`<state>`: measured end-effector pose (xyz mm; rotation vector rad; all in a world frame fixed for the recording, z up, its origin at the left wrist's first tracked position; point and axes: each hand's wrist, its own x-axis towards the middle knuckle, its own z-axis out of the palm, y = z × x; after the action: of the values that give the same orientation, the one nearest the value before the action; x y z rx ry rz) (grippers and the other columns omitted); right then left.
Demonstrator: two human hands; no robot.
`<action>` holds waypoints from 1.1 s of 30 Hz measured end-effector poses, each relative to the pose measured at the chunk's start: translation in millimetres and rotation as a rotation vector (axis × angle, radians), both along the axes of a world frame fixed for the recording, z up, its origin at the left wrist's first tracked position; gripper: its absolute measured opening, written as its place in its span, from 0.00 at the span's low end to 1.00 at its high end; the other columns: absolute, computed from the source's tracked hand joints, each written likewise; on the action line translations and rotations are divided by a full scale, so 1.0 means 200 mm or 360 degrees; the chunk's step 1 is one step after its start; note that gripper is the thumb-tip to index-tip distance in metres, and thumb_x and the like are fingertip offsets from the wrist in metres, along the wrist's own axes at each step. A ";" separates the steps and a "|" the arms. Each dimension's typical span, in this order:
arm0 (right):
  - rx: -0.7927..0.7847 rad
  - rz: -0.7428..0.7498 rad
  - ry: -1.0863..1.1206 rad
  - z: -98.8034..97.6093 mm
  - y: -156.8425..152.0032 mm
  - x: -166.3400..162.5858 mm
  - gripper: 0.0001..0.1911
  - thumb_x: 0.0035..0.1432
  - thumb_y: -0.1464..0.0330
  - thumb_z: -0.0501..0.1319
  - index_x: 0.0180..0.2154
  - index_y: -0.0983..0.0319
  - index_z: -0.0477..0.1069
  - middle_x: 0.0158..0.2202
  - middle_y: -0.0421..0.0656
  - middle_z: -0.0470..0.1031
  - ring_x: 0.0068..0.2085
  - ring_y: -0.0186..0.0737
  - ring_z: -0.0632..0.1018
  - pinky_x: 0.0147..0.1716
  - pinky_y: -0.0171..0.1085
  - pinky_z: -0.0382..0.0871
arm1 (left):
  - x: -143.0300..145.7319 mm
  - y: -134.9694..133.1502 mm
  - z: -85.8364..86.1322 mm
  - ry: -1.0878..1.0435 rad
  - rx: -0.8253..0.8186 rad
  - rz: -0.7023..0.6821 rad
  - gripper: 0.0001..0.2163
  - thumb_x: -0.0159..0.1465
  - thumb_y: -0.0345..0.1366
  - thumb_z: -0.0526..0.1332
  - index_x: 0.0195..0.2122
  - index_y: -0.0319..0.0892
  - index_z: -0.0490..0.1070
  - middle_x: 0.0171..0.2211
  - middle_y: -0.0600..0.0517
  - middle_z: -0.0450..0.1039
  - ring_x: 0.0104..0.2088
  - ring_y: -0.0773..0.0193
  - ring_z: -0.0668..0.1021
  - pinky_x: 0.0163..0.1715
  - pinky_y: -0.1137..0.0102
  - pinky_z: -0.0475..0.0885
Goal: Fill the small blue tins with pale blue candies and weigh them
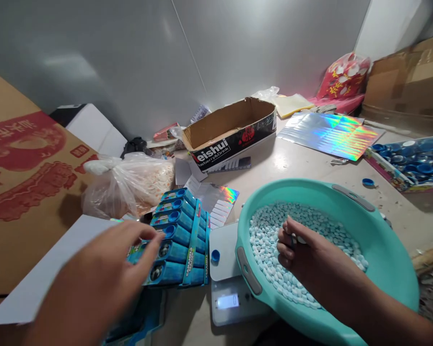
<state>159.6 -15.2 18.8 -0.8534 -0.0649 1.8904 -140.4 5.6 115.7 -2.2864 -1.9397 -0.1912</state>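
My left hand (104, 269), blurred, reaches over blue cardboard packs (178, 242) standing in a stepped row. Its thumb and forefinger close together beside a blue round opening in the third pack; whatever they pinch is hidden. The two nearest packs show dark, open holes. Above the turquoise basin (389, 259), my right hand (303, 245) is closed with fingers curled in. A small dark blue bit and something pale show between its fingers, too little to name. Pale blue tablets (274, 269) spread across the basin's bottom. A small blue cap (215, 256) lies on the white scale (223, 274).
Behind stands an open black-printed carton (234, 137). Holographic sheets (328, 132) lie at the right back, near a box of blue caps (418, 161). A clear plastic bag (126, 180) and a large cardboard box (25, 178) occupy the left.
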 end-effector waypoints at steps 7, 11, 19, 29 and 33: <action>-0.0066 0.0059 -0.0051 0.01 -0.01 -0.01 0.13 0.58 0.61 0.68 0.29 0.60 0.68 0.28 0.37 0.62 0.27 0.32 0.63 0.26 0.33 0.66 | 0.46 -0.21 -0.65 -0.0313 -0.0754 0.0135 0.25 0.62 0.22 0.52 0.61 0.31 0.64 0.60 0.33 0.66 0.60 0.48 0.71 0.58 0.58 0.70; -0.0094 0.0067 -0.0043 0.00 -0.01 -0.02 0.14 0.55 0.62 0.70 0.29 0.60 0.68 0.28 0.37 0.62 0.26 0.32 0.63 0.25 0.32 0.66 | 0.46 -0.19 -0.82 -0.0315 -0.0787 0.0308 0.27 0.54 0.14 0.48 0.53 0.32 0.72 0.57 0.32 0.68 0.56 0.49 0.75 0.55 0.58 0.71; -0.0085 0.0058 -0.0035 -0.02 -0.01 -0.02 0.13 0.55 0.62 0.71 0.31 0.60 0.69 0.28 0.38 0.63 0.26 0.32 0.65 0.25 0.32 0.68 | 0.33 -0.34 -0.67 -0.0588 -0.0494 -0.0213 0.26 0.57 0.17 0.50 0.51 0.45 0.73 0.45 0.46 0.76 0.47 0.60 0.79 0.46 0.69 0.76; -0.0032 -0.0007 0.0047 -0.03 -0.01 -0.02 0.14 0.54 0.62 0.71 0.28 0.61 0.70 0.27 0.38 0.65 0.26 0.31 0.66 0.24 0.32 0.70 | -0.09 -0.24 -0.18 -0.0607 0.0102 -0.0033 0.10 0.66 0.33 0.56 0.42 0.49 0.77 0.43 0.54 0.81 0.45 0.62 0.81 0.48 0.68 0.76; -0.0032 -0.0045 0.0068 -0.04 0.00 -0.02 0.13 0.55 0.62 0.71 0.29 0.61 0.70 0.28 0.38 0.65 0.25 0.31 0.66 0.24 0.32 0.70 | -0.11 -0.16 -0.23 -0.0691 -0.0080 0.0066 0.11 0.67 0.36 0.54 0.39 0.47 0.77 0.43 0.54 0.81 0.45 0.62 0.81 0.47 0.69 0.76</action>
<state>156.5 -15.7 10.9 -0.8230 -0.0076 1.8846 -162.4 -26.1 69.2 -2.3864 -2.2029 -0.6937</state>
